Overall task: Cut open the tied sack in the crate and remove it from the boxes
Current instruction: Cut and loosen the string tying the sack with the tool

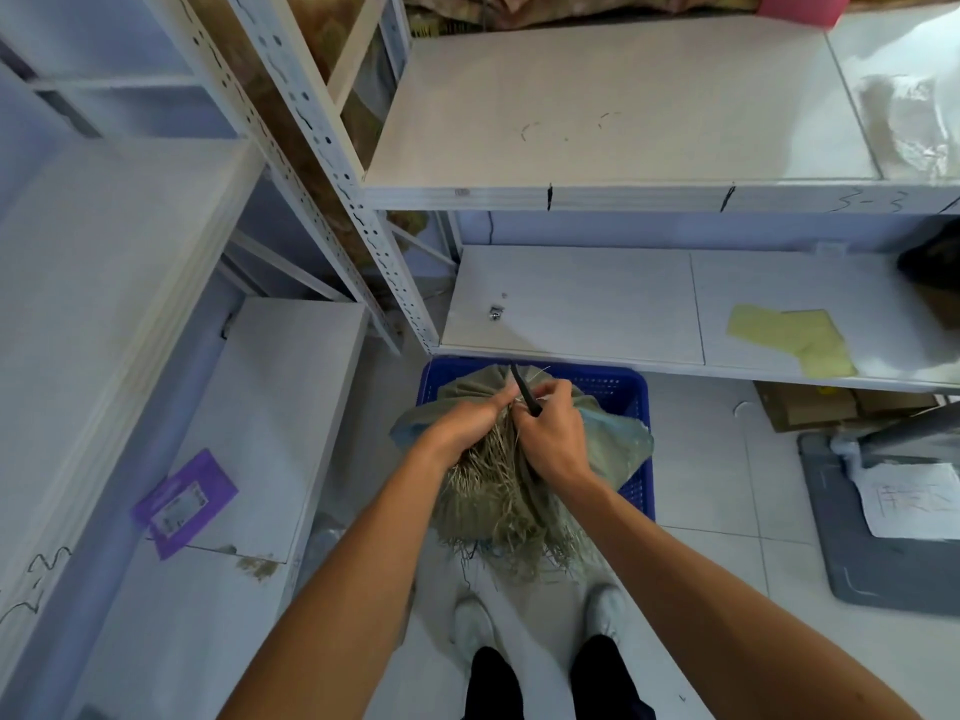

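Sack (pixel 613 449), woven and greenish, is seen from the head camera sitting in a blue plastic crate (pixel 636 392) on the tiled floor, just in front of the lowest white shelf (pixel 571 304). Its gathered neck is bunched upward, and a long fringe of frayed fibres (pixel 493 506) hangs down over the near side of the crate. The left hand (pixel 462 426) is closed around the bunched neck, fingers curled tight on the fabric. The right hand (pixel 553 433) is closed on a thin dark blade-like tool (pixel 523 389), whose tip is pointed up and away at the tie. The two hands are touching above the neck. A purple packet (pixel 184 504) is lying on the left shelf, and yellow sheets (pixel 795 337) are lying on the low shelf to the right.
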